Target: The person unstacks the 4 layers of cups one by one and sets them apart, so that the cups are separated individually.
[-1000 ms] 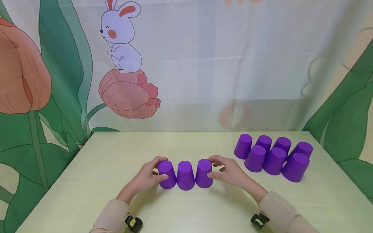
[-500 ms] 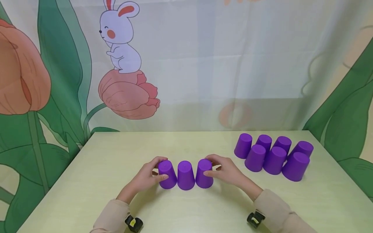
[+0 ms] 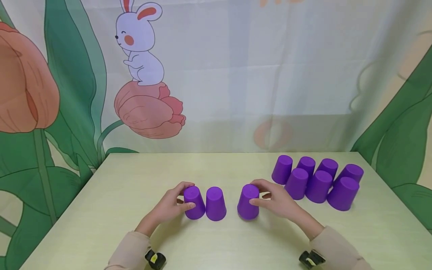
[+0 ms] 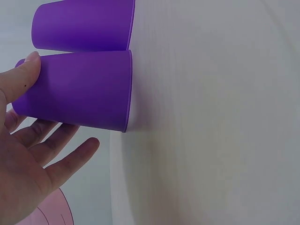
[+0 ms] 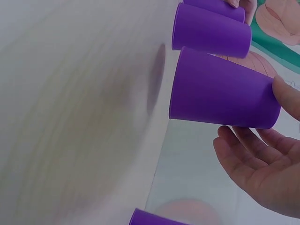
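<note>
Purple cups stand upside down on the table. In the head view, my left hand (image 3: 173,202) holds the left cup (image 3: 195,204) between thumb and fingers; in the left wrist view this cup (image 4: 79,91) has its rim on the tabletop. Right beside it stands the middle cup (image 3: 215,204), which no hand touches. My right hand (image 3: 275,200) pinches the right cup (image 3: 247,204) near its base, thumb in front and fingers behind. In the right wrist view that cup (image 5: 220,91) is raised a little, its shadow lying apart from its rim.
Several more upside-down purple cups (image 3: 318,186) stand in two rows at the back right of the pale table (image 3: 216,247). A printed curtain (image 3: 216,75) hangs behind the table. Each wrist wears a small black camera (image 3: 311,258).
The right hand has closed further round the right cup, then moved it to the right, away from the middle cup, and up slightly. The left hand and its cup have stayed put.
</note>
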`<state>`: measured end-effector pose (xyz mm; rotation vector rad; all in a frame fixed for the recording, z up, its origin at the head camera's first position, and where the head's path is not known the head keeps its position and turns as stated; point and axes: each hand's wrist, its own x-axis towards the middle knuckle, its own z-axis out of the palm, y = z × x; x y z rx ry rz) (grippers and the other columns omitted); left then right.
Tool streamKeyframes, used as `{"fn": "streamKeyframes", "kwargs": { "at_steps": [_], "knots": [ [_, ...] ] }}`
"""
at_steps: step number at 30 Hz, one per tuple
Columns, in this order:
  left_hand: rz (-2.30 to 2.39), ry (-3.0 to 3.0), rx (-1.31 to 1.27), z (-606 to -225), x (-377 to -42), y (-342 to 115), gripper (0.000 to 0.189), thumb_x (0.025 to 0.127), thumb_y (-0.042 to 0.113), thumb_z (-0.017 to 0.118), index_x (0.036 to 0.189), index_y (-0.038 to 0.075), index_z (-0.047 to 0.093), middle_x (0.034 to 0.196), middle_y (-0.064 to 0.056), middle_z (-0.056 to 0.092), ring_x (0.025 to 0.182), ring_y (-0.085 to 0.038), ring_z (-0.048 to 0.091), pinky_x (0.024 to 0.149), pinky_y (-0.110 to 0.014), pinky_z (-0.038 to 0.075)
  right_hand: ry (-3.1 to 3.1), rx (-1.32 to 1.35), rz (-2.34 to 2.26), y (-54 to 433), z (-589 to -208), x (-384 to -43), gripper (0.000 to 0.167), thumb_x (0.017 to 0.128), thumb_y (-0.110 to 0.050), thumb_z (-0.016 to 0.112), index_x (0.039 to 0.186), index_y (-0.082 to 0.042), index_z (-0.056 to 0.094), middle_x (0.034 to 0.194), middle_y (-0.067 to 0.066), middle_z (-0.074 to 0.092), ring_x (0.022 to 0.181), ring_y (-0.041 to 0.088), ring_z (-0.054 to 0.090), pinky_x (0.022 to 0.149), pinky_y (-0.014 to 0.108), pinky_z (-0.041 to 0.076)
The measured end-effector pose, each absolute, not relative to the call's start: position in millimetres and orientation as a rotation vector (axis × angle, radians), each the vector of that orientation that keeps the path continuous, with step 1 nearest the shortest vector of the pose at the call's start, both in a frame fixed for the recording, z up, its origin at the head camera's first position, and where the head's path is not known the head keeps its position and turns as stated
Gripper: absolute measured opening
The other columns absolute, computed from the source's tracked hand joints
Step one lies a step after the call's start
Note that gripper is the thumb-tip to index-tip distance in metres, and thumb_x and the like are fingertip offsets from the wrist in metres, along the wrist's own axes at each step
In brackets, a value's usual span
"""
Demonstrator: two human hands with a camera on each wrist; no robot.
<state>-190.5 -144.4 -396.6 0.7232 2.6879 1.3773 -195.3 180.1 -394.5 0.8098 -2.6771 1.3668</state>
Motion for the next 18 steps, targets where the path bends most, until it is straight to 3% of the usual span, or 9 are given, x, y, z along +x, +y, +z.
{"fn": "streamKeyframes", "kwargs": {
  "at_steps": [10,18],
  "knots": [
    [1.379,2.678,0.749,-383.9,-183.9,-142.5,0.044,0.083,0.0,0.063,0.122,-0.007,0.043,0.11,-0.019,0.057,0.097,-0.033,0.056,0.079,-0.044,0.048,-2.64,0.725,1.303,213.0,-389.1,-182.5,0.042,0.079,-0.022,0.071,0.115,-0.005,0.057,0.103,0.003,0.064,0.091,0.019,0.06,0.075,0.032,0.051],
    [1.393,2.676,0.765,-402.9,-194.9,-146.9,0.046,0.083,0.001,0.064,0.123,-0.005,0.042,0.111,-0.018,0.057,0.098,-0.033,0.056,0.078,-0.044,0.048,-2.67,0.585,1.224,242.6,-385.6,-169.9,0.043,0.08,-0.023,0.071,0.116,-0.005,0.056,0.105,0.005,0.063,0.089,0.017,0.061,0.077,0.038,0.05]
  ]
}}
